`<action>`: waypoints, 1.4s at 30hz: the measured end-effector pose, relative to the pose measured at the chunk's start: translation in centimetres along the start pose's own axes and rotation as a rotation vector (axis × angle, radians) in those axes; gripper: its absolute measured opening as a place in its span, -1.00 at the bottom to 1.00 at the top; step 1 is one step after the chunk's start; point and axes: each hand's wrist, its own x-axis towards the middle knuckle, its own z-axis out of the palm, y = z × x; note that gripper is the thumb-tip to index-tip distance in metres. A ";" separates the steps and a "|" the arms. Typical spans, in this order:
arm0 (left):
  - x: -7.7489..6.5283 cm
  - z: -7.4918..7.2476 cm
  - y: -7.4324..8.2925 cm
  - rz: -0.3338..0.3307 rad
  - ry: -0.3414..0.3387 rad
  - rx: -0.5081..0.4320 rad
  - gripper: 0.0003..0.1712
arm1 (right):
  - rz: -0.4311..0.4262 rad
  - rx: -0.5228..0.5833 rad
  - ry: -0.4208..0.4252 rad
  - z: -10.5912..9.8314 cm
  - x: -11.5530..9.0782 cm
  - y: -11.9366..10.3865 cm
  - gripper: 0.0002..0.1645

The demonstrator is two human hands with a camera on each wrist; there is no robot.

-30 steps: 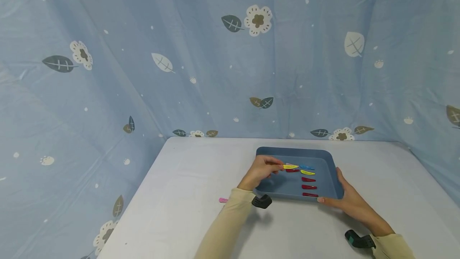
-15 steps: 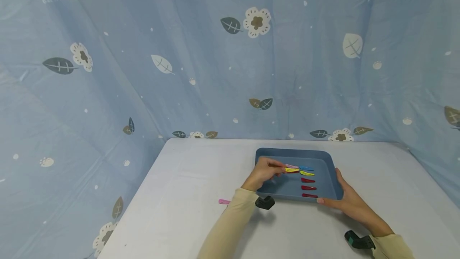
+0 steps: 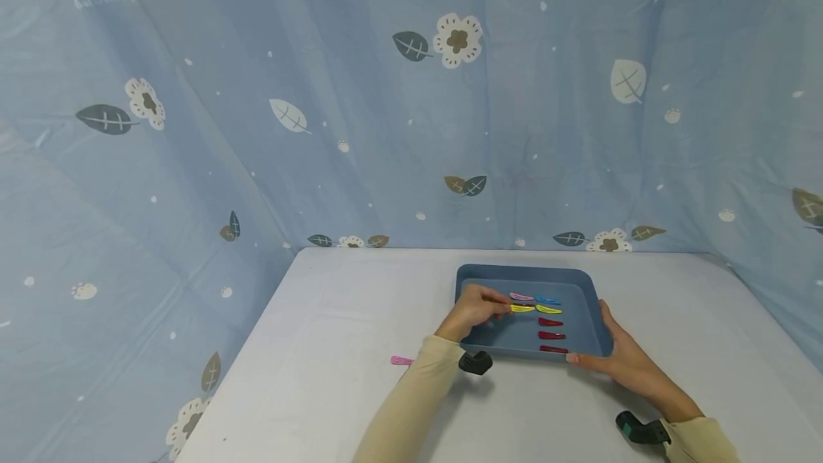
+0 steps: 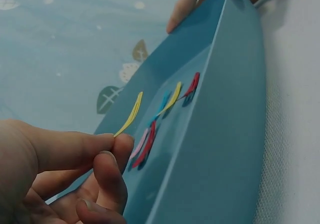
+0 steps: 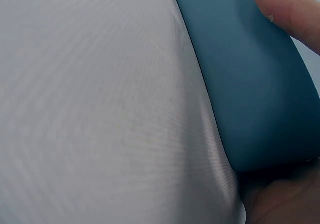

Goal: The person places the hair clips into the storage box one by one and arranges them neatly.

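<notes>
A yellow snap hair clip [image 4: 132, 115] is pinched by the fingertips of my left hand [image 3: 472, 311], which is above the left part of a blue-grey tray [image 3: 581, 324]. In the head view, a pink clip [image 3: 521, 296] and a partly covered red clip lie just behind the held one. To their right runs a column with a blue clip [image 3: 549, 300], a yellow clip [image 3: 549, 309] and several red ones [image 3: 551, 335]. My right hand [image 3: 626, 363] grips the tray's near right corner, thumb on the front wall and fingers along the right side.
Another pink clip [image 3: 401, 361] lies on the white tabletop [image 3: 347, 313], left of the tray and partly hidden by the left sleeve [image 3: 411, 391]. A blue patterned curtain [image 3: 360, 127] hangs behind and at the left of the table.
My left hand has moved slightly toward me and lowered with the yellow clip, so the pink clip behind it shows fully. The right hand keeps its grip on the tray.
</notes>
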 end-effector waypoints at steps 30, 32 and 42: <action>0.2 1.0 0.3 -0.031 0.058 0.173 -0.93 | 0.014 -0.007 -0.006 0.0 0.1 0.3 0.64; 0.1 1.0 0.3 -0.022 0.057 0.188 -0.93 | 0.012 -0.005 -0.007 0.0 0.1 0.3 0.63; 0.1 1.1 0.2 0.013 0.061 0.213 -0.94 | 0.016 -0.010 -0.006 0.0 0.0 0.0 0.62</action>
